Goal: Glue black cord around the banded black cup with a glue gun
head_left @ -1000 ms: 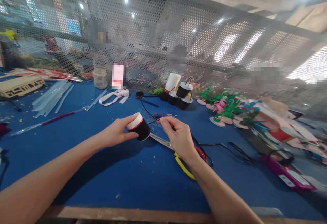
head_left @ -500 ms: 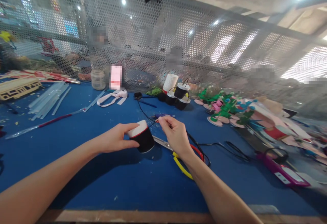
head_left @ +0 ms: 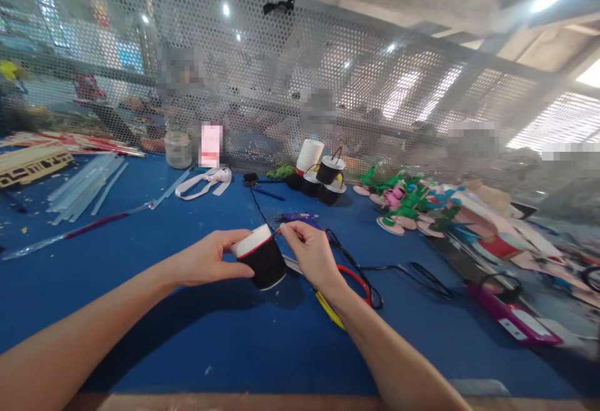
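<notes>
At frame centre, the left hand grips a light, crushable black paper cup; the right hand pinches its thin wire.

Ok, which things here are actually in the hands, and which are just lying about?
In hand:
left hand grips black cup
right hand pinches thin black cord at its rim

Lying about:
scissors
finished black cups
clear glue sticks
white ribbon
glass jar
green paper flowers

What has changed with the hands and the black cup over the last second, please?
The right hand drew in against the black cup, pinching the thin black wire at its rim. The left hand kept its grip on the cup; the scissors stayed on the blue table.
</notes>
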A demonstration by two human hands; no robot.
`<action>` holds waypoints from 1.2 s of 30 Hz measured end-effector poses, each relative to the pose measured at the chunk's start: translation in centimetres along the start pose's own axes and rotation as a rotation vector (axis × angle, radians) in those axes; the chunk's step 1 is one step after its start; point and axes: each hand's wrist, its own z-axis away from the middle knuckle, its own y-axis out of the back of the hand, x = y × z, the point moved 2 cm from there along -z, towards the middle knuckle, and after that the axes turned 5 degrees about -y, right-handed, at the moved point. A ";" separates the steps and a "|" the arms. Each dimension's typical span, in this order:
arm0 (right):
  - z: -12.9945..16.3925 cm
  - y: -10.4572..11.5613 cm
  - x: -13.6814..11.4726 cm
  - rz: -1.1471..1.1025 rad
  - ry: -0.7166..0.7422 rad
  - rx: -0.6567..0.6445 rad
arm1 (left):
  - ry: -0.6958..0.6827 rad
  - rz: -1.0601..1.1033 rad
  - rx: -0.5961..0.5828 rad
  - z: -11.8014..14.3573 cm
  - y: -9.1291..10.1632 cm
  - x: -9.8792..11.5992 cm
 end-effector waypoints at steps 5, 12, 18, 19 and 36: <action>0.1 -0.4 0.1 0.007 -0.015 -0.049 | 0.013 0.041 0.002 0.1 -0.1 -0.1; 0.1 -0.2 0.0 0.011 -0.011 -0.037 | 0.025 0.063 0.002 0.0 -0.1 -0.1; 0.1 0.1 0.0 -0.007 -0.044 -0.011 | 0.036 0.050 0.023 0.1 0.1 -0.2; 0.1 0.0 0.0 -0.012 -0.051 -0.015 | 0.034 0.043 0.026 0.1 0.2 -0.1; 0.3 -0.3 0.1 -0.089 -0.097 -0.041 | -0.023 -0.009 0.022 0.1 0.1 0.5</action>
